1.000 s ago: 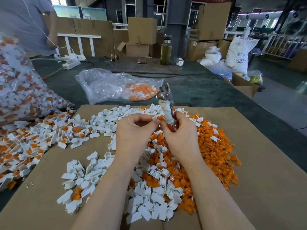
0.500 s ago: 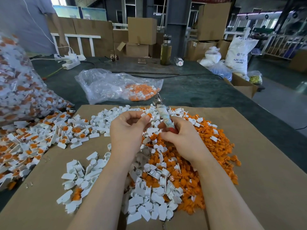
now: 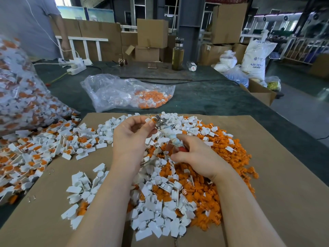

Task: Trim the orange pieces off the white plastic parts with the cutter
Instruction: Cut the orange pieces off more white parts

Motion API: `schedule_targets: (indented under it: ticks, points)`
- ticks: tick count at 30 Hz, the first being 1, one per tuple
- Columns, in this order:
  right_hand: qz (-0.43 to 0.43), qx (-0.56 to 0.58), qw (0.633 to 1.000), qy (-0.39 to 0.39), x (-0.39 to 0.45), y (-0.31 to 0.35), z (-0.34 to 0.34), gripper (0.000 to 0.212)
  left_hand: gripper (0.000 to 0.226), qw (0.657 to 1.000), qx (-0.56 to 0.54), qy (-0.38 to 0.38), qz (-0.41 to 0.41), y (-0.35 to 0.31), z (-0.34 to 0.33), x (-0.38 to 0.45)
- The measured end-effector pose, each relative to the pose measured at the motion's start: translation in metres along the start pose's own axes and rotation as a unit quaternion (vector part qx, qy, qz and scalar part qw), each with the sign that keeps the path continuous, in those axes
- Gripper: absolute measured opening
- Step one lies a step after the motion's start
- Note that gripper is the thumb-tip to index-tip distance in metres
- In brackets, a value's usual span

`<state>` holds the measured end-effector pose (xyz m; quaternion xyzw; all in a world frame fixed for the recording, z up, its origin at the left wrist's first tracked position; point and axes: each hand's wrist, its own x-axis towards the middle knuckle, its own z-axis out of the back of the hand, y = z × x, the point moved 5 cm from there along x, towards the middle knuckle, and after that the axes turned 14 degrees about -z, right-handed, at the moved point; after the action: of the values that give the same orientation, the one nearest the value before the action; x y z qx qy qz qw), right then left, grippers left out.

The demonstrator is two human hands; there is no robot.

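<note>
Across the scene stretches a dark green table [image 3: 204, 100], and on its near part lies a broad sheet of brown cardboard [image 3: 284, 193] that carries the work. At the far left a big clear bag [image 3: 19, 97] bulges with white-and-orange parts, and untrimmed parts [image 3: 35, 150] spill from it onto the cardboard's left edge. Over the middle and right of the cardboard spreads a heap of orange pieces [image 3: 227, 157], mixed on its near and left side with trimmed white parts [image 3: 160, 207]; a smaller cluster of white parts [image 3: 83, 186] lies just left of the forearms. Farther off on the table sits a crumpled clear bag [image 3: 115, 91] with orange offcuts at its right end, and beyond it a bottle [image 3: 177, 54] of yellowish liquid stands near the far edge. Above the heap, the right hand [image 3: 195, 157] grips the cutter [image 3: 165, 132] by its tape-wrapped handles, metal head pointing far and left. The left hand [image 3: 132, 134] pinches a small white plastic part [image 3: 149, 120] with an orange piece between thumb and fingertips, holding it right at the cutter's head.
</note>
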<state>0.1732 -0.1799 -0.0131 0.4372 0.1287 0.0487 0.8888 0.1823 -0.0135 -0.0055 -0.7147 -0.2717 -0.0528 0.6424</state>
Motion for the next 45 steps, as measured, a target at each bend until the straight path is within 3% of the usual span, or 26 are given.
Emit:
schedule_targets:
  ticks: [5, 17, 24, 29, 33, 39, 45]
  points:
    - [0.02, -0.022, 0.999, -0.016, 0.001, 0.002, -0.002, 0.012, 0.018, 1.0, -0.016, 0.002, 0.005, 0.001, 0.0, 0.001]
    - [0.03, -0.041, 0.998, -0.037, 0.002, 0.004, -0.004, 0.027, 0.019, 0.999, -0.034, 0.0, 0.007, 0.001, -0.001, -0.001]
    - [0.034, -0.092, 0.992, -0.082, 0.006, 0.001, -0.007, 0.003, 0.01, 0.991, -0.082, -0.021, 0.106, 0.01, 0.005, -0.002]
    - [0.0, -0.121, 0.979, -0.162, 0.009, -0.005, 0.001, 0.004, 0.012, 0.926, -0.216, -0.198, 0.239, 0.021, 0.032, -0.001]
    - [-0.037, -0.141, 0.961, -0.235, 0.011, -0.012, 0.011, 0.013, 0.024, 0.862, -0.308, -0.317, 0.249, 0.026, 0.056, 0.001]
    - [-0.109, -0.17, 0.939, -0.279, 0.012, -0.024, 0.019, 0.026, 0.028, 0.813, -0.37, -0.386, 0.23, 0.03, 0.077, 0.005]
    - [-0.13, -0.203, 0.933, -0.266, 0.013, -0.029, 0.021, 0.017, 0.038, 0.781, -0.421, -0.427, 0.175, 0.027, 0.085, 0.003]
